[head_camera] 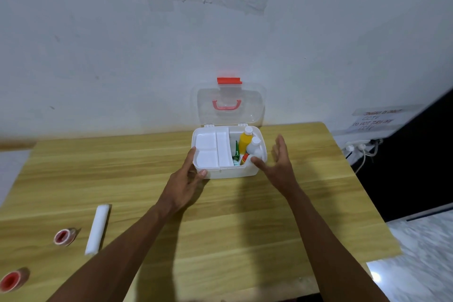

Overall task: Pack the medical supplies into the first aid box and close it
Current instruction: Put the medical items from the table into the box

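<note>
Forearms: both reach from the near table edge toward the first aid box [226,169].
Left hand [187,179]: grip loose at box's near-left corner, likely steadying it.
Right hand [279,164]: grip wide, empty, right of box.
Box: lid [230,103] upright; bottles [245,141] inside.
Unpacked: gauze roll [97,229], tape rolls [64,236] well left of box.

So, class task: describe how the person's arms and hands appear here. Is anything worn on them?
Both forearms are bare as far as the frame shows: no sleeves, gloves, watch, bracelets or rings visible. The left hand and right hand are bare too, with short fingernails showing on the left hand's thumb. No markings or bandages are seen on either arm.
</note>
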